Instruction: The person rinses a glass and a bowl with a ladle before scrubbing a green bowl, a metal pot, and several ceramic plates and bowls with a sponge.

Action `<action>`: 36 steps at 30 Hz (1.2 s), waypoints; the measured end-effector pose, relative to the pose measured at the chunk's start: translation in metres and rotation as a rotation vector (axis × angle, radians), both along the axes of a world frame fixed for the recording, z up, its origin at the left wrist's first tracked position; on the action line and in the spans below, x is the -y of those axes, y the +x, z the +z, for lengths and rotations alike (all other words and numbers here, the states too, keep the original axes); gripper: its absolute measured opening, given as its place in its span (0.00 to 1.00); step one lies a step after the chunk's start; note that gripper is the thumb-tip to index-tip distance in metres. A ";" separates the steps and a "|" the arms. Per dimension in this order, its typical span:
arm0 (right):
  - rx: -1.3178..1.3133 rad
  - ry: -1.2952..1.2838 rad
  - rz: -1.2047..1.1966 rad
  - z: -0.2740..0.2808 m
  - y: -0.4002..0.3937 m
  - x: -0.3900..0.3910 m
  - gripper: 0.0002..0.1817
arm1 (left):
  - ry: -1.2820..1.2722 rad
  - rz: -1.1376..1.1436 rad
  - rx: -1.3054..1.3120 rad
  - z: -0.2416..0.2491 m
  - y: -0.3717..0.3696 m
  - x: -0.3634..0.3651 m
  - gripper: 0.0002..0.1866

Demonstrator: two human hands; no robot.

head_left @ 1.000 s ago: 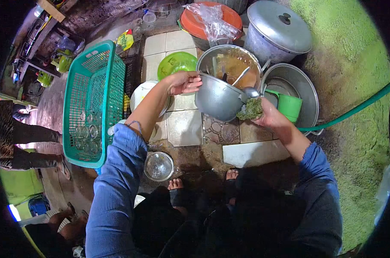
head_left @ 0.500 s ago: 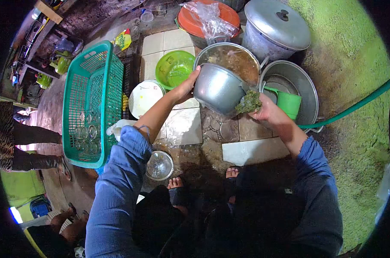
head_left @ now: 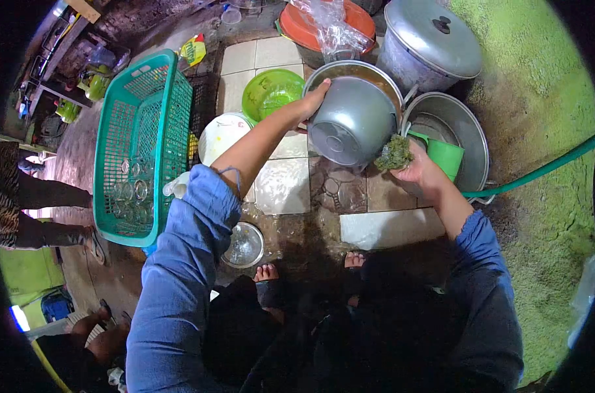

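Note:
My left hand [head_left: 314,100] grips the rim of a silver metal pot [head_left: 358,121] at its left side. The pot is tilted, its round base turned toward me and its inside hidden. A mesh-like green scrubber [head_left: 394,154] is closed in my right hand [head_left: 417,167], against or close beside the pot's lower right side. Behind the pot stands a wide metal basin [head_left: 324,67] with brownish contents, largely covered by it. Right of my hands, a green plastic dipper [head_left: 446,159] sits in a large metal pot [head_left: 479,141].
A teal basket [head_left: 158,150] with several glasses stands left, near a lime-green bowl [head_left: 271,92] and white plates [head_left: 213,141]. At the back are a lidded pot [head_left: 412,56] and an orange-red tub [head_left: 297,26]. A green hose [head_left: 540,167] crosses right. A person's legs [head_left: 52,196] show far left.
The silver pot has turned so its base faces me more. My left hand moved slightly up and right with it; the scrubber shifted right. The whole view also shifted a little.

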State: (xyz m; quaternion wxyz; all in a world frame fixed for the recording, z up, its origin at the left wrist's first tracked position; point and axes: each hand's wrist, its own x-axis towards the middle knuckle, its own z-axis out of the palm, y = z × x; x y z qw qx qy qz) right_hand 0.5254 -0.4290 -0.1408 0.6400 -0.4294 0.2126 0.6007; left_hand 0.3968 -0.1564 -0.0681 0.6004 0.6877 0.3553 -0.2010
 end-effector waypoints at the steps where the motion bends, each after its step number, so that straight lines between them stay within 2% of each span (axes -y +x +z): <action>1: 0.022 0.011 -0.005 0.012 -0.006 0.001 0.16 | -0.001 0.002 0.000 0.000 0.001 -0.001 0.51; 3: 0.041 0.024 -0.011 0.016 -0.006 0.003 0.16 | 0.011 0.020 -0.002 0.001 0.003 -0.003 0.51; 5: -0.088 0.151 0.103 0.008 0.002 0.008 0.16 | 0.011 0.006 -0.005 0.002 0.001 -0.005 0.51; 10: -0.112 0.223 0.184 -0.011 0.002 0.012 0.17 | 0.034 -0.083 -0.057 0.028 -0.015 0.006 0.50; 12: -0.123 0.285 0.230 -0.013 -0.007 0.008 0.18 | 0.101 -0.069 0.172 0.038 -0.029 0.017 0.46; 13: -0.077 0.277 0.289 -0.010 -0.013 0.004 0.19 | 0.100 -0.067 0.171 0.031 -0.034 0.016 0.46; 14: -0.028 0.270 0.349 -0.006 -0.020 0.000 0.20 | 0.049 -0.047 0.362 0.016 -0.040 0.011 0.44; 15: 0.291 0.048 0.419 0.013 -0.036 -0.004 0.22 | -0.001 -0.029 0.555 0.001 -0.046 0.005 0.43; 16: 0.293 0.048 0.416 0.009 -0.044 -0.006 0.22 | 0.044 0.010 0.583 -0.010 -0.059 0.003 0.43; 18: 1.131 -0.034 0.635 -0.006 -0.058 -0.007 0.25 | -0.062 0.026 0.519 -0.006 -0.094 0.004 0.43; 19: 1.201 0.000 0.732 0.025 -0.069 -0.007 0.26 | -0.062 0.024 0.512 -0.009 -0.109 0.007 0.43; 21: 1.179 0.009 0.769 0.013 -0.073 -0.008 0.25 | -0.029 0.069 0.393 -0.016 -0.134 0.013 0.46; 22: 1.162 0.016 0.807 0.019 -0.078 -0.013 0.25 | -0.127 0.131 0.433 -0.019 -0.143 0.018 0.51; 24: 1.234 -0.025 0.815 0.025 -0.090 -0.012 0.24 | -0.312 0.294 0.419 -0.017 -0.160 0.033 0.52; 26: 1.113 0.081 0.751 0.002 -0.092 -0.015 0.23 | -0.388 0.312 0.360 -0.045 -0.177 0.026 0.51; 28: 1.120 0.109 0.774 -0.008 -0.091 -0.017 0.20 | -0.466 0.326 0.301 -0.045 -0.184 0.028 0.51; 30: 1.276 0.057 0.812 -0.006 -0.093 -0.013 0.18 | -0.384 0.352 0.134 -0.041 -0.189 0.030 0.48; 31: 1.279 0.057 0.816 0.005 -0.092 -0.015 0.18 | -0.479 0.309 0.168 -0.047 -0.194 0.025 0.47; 34: 1.428 0.001 0.788 0.046 -0.082 -0.020 0.17 | -0.455 0.349 0.311 -0.049 -0.203 0.022 0.46; 36: 1.616 0.006 0.500 0.069 -0.068 -0.027 0.16 | -0.439 0.415 0.319 -0.056 -0.212 0.022 0.44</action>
